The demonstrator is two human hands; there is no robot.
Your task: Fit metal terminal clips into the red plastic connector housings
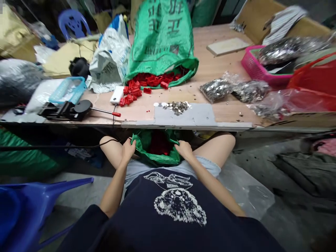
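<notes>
Between my knees, below the table edge, is an open green woven sack (157, 159) with dark red pieces (159, 143) inside. My left hand (128, 148) is closed on the left side of its rim. On the opposite side, my right hand (184, 149) grips the rim too. The mouth is spread between both hands. Above on the table lies a larger green woven sack (162, 38), its mouth facing me, with red plastic parts (133, 90) spilling out of it. A pile of small metal pieces (180, 107) rests on a grey mat (202, 113).
A black hand-lever tool (68, 111) with a red-tipped handle sits at the table's left front, beside a light-blue basket (68, 89). Bags of metal parts (216, 89) and a pink basket (253, 66) stand to the right. A blue plastic chair (31, 206) is at my left.
</notes>
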